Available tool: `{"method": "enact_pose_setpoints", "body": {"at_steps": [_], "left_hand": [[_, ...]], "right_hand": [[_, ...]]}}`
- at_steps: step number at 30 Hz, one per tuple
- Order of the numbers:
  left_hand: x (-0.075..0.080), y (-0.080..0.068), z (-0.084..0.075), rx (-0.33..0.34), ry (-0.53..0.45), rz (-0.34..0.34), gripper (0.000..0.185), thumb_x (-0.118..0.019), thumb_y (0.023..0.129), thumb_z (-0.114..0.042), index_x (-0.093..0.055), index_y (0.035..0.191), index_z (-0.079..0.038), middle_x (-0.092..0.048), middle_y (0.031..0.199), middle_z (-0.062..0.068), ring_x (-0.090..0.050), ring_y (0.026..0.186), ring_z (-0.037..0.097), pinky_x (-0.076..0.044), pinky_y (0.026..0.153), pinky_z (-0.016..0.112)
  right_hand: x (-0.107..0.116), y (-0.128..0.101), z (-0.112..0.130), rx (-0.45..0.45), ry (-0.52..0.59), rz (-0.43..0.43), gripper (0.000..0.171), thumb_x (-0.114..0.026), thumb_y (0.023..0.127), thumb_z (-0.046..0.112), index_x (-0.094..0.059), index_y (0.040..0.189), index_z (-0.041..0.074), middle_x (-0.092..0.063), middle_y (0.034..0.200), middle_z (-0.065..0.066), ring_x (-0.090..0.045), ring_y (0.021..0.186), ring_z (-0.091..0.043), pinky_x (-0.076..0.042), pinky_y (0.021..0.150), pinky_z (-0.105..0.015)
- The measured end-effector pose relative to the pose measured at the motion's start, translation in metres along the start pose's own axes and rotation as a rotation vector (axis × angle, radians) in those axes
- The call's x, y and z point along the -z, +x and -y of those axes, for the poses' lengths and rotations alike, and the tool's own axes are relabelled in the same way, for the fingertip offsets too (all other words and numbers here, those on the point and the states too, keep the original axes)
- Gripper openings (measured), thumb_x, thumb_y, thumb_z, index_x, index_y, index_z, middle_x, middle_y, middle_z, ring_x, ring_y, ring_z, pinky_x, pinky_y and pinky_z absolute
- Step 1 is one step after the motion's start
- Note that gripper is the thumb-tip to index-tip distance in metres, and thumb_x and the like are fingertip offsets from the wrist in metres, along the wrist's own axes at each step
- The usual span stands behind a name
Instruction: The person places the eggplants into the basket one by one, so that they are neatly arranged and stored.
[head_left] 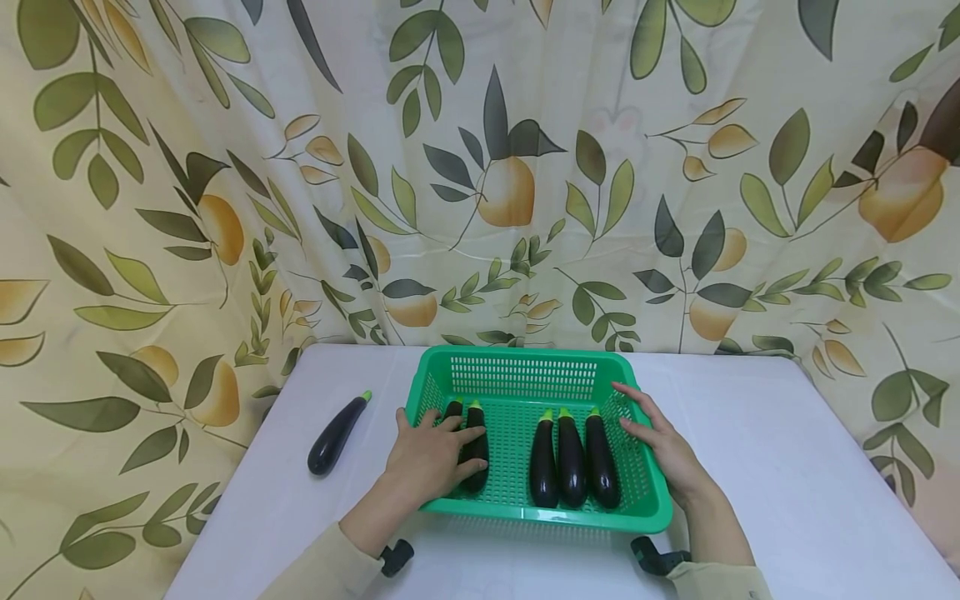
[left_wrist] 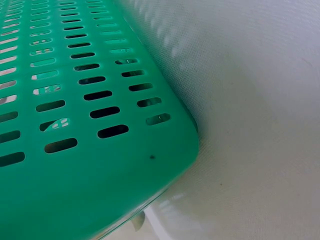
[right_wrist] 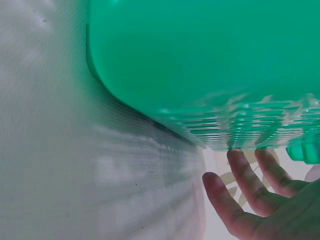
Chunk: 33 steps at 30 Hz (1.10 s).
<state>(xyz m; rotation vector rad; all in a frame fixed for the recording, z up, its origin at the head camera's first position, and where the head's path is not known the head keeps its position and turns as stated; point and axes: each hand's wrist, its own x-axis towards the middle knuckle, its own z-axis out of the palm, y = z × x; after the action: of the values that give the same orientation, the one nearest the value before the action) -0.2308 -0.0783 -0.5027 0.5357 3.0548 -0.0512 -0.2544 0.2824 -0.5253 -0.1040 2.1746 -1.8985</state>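
Observation:
A green plastic basket (head_left: 525, 514) stands on the table with several dark eggplants in it. My left hand (head_left: 429, 454) reaches over its left side, fingers spread and lying on an eggplant (head_left: 476, 454); another eggplant (head_left: 453, 409) is mostly hidden beneath that hand. My right hand (head_left: 671, 454) is at the right rim, fingertips over the edge. In the right wrist view its extended fingers (right_wrist: 250, 185) show beside the basket's outer wall (right_wrist: 190, 60). Three eggplants (head_left: 572, 462) lie side by side in the basket's right half. The left wrist view shows only slotted basket wall (left_wrist: 100, 165) and cloth.
One more eggplant (head_left: 337, 437) lies on the white-covered table (head_left: 780, 467), left of the basket. A leaf-and-fruit patterned curtain (head_left: 525, 275) hangs behind the table and along the left side.

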Motion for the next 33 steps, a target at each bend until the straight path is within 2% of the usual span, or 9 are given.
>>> {"method": "enact_pose_setpoints", "body": {"at_steps": [18,33], "left_hand": [[-0.0003,-0.0002,-0.0006,-0.001,0.024,-0.01,0.058,-0.05,0.096,-0.073,-0.054,0.148,-0.047,-0.06,0.15,-0.003,-0.048,0.142,0.038,-0.029,0.108,0.082],[0.0004,-0.0003,-0.0002,-0.001,0.004,-0.008,0.058,-0.051,0.097,-0.072,-0.055,0.148,-0.045,-0.059,0.151,-0.002,-0.048,0.142,0.04,-0.028,0.108,0.082]], "right_hand": [[0.0007,-0.0001,-0.0006,0.005,0.0,0.0,0.057,-0.043,0.111,0.032,-0.024,0.164,0.033,-0.014,0.171,-0.021,-0.032,0.146,-0.06,-0.053,0.097,-0.066],[0.0006,0.0009,-0.0015,0.002,-0.001,0.001,0.057,-0.043,0.111,0.032,-0.024,0.164,0.033,-0.013,0.171,-0.021,-0.031,0.147,-0.059,-0.053,0.098,-0.067]]}}
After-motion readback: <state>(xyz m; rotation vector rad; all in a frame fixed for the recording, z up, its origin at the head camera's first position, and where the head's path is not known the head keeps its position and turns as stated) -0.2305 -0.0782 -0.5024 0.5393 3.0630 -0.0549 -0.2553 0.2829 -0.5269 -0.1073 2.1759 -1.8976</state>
